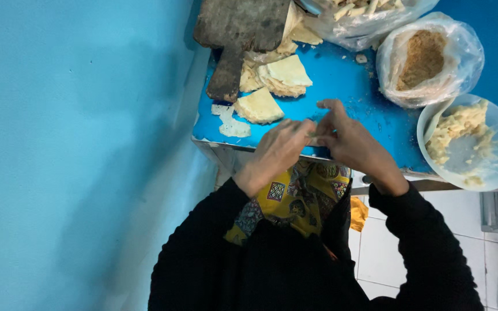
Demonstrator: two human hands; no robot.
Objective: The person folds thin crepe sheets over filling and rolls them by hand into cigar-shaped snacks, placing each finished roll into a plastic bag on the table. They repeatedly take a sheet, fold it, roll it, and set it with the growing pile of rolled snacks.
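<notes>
We see a blue wall (pixel 59 144) on the left. Next comes a dark wooden board (pixel 240 34) on the blue table (pixel 347 86), with pale dough pieces (pixel 269 86) just beside it. Our left hand (pixel 278 151) and right hand (pixel 350 141) meet over the table's near edge. Their fingers are bent in and pinch a small pale bit (pixel 314 137) between them. Farther right sit a bag (pixel 427 57) of brown crumbs and a white bowl (pixel 474 144) of yellow mash.
</notes>
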